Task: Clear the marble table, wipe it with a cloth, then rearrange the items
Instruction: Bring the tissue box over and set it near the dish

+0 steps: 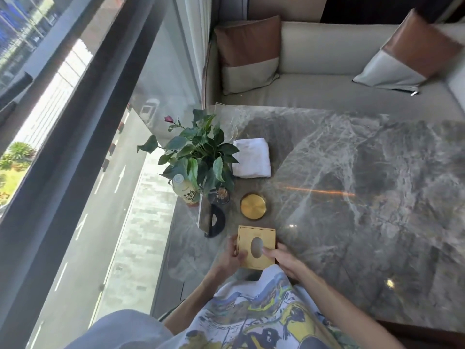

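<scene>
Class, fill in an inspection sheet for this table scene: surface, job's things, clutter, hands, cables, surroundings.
Surface: grey marble table, mostly bare, glare spots.
Job's things: gold tissue box; folded white cloth; round gold dish; potted plant; drink bottle; acrylic stand.
Clutter: black stand near the window edge.
Hands: left hand and right hand both grip the box.
Cables: nothing seen.
Surroundings: sofa with cushions; window overlooking a road.

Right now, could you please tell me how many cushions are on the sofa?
2. One brown-and-cream cushion leans in the sofa's left corner by the window; the other leans at the right end. More may lie out of frame.
</scene>
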Motion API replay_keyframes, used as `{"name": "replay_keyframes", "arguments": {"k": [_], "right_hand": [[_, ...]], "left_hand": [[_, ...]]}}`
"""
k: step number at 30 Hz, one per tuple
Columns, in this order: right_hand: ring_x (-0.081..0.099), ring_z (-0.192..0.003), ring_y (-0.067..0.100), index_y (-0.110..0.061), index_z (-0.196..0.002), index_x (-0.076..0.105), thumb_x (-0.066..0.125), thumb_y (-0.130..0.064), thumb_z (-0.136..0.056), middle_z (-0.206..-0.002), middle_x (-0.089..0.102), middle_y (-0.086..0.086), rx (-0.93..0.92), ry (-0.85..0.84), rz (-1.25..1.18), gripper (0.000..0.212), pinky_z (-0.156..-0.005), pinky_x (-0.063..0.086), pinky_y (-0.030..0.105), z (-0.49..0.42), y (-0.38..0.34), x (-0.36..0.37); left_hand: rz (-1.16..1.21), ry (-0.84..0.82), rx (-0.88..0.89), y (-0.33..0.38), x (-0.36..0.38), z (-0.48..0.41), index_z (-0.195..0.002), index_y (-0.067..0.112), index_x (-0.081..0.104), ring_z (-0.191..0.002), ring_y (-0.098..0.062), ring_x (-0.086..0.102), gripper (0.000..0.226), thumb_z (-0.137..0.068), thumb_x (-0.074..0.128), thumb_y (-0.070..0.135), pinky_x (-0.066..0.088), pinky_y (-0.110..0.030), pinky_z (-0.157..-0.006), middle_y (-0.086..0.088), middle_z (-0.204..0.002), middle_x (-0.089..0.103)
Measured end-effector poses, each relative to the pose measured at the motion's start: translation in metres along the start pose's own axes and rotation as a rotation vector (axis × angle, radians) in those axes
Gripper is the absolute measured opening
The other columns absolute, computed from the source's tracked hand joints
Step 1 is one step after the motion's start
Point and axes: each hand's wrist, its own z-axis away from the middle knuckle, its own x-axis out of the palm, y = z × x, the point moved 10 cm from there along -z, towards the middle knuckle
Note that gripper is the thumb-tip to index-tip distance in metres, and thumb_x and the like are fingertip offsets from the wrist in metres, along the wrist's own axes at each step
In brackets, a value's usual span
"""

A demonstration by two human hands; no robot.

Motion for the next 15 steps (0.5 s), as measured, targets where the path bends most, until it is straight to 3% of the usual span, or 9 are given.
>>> {"name": "replay_keyframes", "arguments": {"k": [3,7,11,15], "right_hand": [[0.066,-0.107,0.029,-0.001,-0.129,0.052,0.068,-0.011,-0.089,-0.11,0.069,0.011,-0.008,-0.001,0.0,0.044,-0.099,0.052,0.045,-0.0024,0.001,-0.0021],[0.063,-0.116,0.032,-0.001,-0.129,0.052,0.067,-0.01,-0.089,-0.124,0.066,0.017,-0.002,-0.001,-0.012,0.044,-0.105,0.047,0.05,-0.0041,0.0025,-0.0017],[0.063,-0.114,0.031,-0.002,-0.129,0.053,0.067,-0.011,-0.09,-0.121,0.067,0.015,-0.005,-0.01,-0.003,0.043,-0.104,0.048,0.049,-0.0042,0.0027,-0.002],[0.06,-0.12,0.032,-0.002,-0.135,0.046,0.067,-0.015,-0.09,-0.133,0.061,0.018,0.009,-0.023,0.017,0.051,-0.107,0.046,0.05,-0.0047,0.0035,-0.0017]], "left_hand": [[0.0,-0.007,0.009,0.0026,0.0022,-0.0001,-0.143,-0.001,0.03,-0.124,-0.037,0.053,0.054,-0.094,0.055,0.001,0.043,-0.055,-0.105,-0.025,-0.136,0.048],[0.029,-0.026,0.015,0.0067,0.0049,0.0007,-0.144,-0.004,0.025,-0.121,-0.036,0.052,0.055,-0.095,0.051,-0.004,0.046,-0.051,-0.103,-0.029,-0.138,0.043],[0.045,-0.042,0.016,0.0046,0.008,0.0013,-0.146,-0.004,0.02,-0.112,-0.025,0.052,0.057,-0.096,0.05,-0.004,0.048,-0.04,-0.093,-0.023,-0.134,0.045],[0.045,-0.039,0.015,0.0014,0.0093,-0.0013,-0.146,-0.005,0.018,-0.113,-0.026,0.051,0.058,-0.096,0.048,-0.006,0.048,-0.039,-0.093,-0.026,-0.134,0.045]]}}
